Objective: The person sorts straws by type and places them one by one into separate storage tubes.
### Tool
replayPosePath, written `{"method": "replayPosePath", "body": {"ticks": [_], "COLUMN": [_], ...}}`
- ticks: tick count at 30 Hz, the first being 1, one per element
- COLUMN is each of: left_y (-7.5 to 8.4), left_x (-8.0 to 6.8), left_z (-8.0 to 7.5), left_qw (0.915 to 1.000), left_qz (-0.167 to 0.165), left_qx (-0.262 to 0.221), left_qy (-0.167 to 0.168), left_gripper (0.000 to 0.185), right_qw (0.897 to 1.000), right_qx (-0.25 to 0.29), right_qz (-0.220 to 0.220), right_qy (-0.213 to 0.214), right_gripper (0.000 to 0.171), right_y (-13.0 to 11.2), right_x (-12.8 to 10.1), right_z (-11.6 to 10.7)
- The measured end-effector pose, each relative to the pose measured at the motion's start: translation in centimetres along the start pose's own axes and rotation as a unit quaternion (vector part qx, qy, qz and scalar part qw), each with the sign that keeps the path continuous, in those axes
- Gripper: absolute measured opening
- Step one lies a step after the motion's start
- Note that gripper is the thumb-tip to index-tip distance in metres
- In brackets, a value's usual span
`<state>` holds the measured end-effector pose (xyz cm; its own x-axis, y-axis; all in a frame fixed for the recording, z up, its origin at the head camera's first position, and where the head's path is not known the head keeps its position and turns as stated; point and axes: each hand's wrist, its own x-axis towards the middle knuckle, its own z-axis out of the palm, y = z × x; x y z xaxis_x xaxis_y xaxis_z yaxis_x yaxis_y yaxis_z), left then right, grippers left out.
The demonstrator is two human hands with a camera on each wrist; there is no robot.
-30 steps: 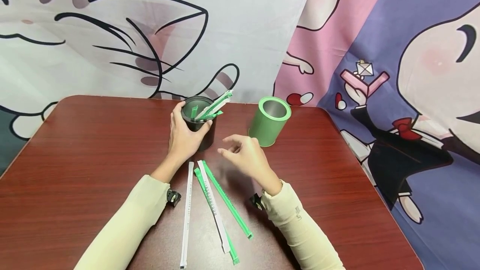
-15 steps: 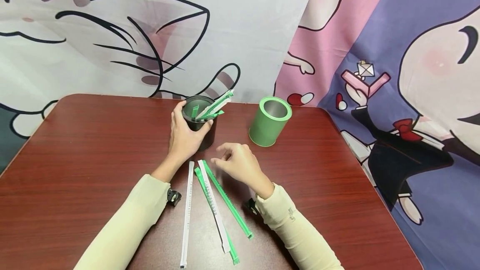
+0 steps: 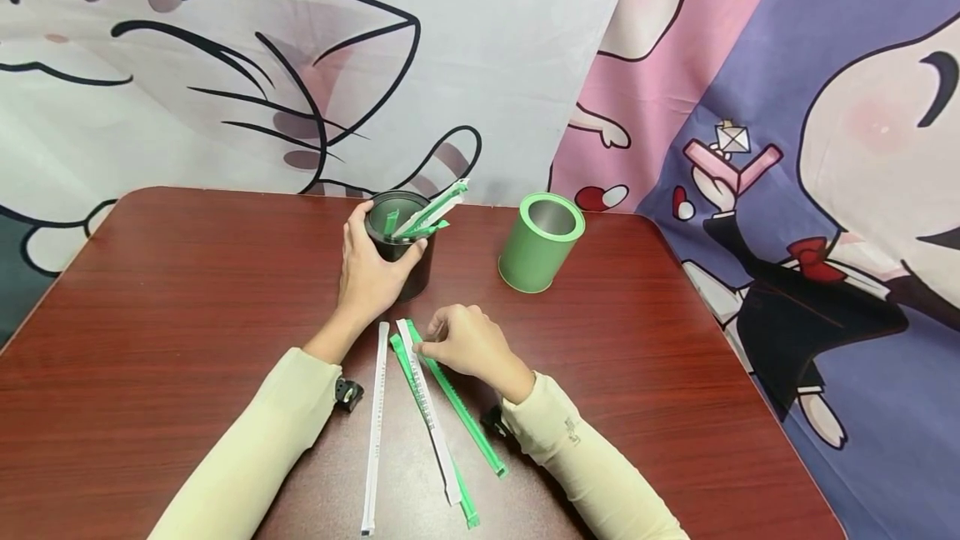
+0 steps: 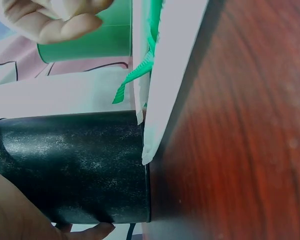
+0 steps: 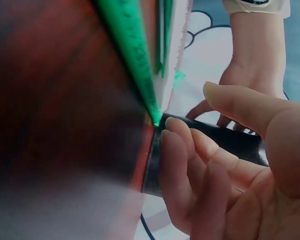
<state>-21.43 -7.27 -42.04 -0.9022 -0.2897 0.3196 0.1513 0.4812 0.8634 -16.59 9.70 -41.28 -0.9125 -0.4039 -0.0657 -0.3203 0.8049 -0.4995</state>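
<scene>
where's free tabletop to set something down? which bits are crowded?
Free: the table left of the left hand, and right of the green can to the edge. Crowded: the middle, with the black can, right hand and wrapped sticks.

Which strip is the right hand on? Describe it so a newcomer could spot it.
On the red-brown table, four long strips lie in front of the black can that the left hand holds. The right hand touches the top of the rightmost strip: all green, angling toward the right, while its neighbour is white.
</scene>
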Motion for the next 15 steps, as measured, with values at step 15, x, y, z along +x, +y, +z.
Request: {"method": "replayPosePath", "body": {"ticks": [15], "left_y": [-0.2], "left_x": [0.16], "left_z": [0.15], "left_qw": [1.0], "left_qz": [0.002], "left_qx": [-0.001], "left_qy": [0.004], "left_gripper": [0.093], "right_qw": [0.997], "right_qx": [-0.048], "right_qz": [0.028], "right_qy": [-0.044], "right_gripper": [0.025], "right_y": [0.29], "right_x": [0.18], "right_z": [0.61]}}
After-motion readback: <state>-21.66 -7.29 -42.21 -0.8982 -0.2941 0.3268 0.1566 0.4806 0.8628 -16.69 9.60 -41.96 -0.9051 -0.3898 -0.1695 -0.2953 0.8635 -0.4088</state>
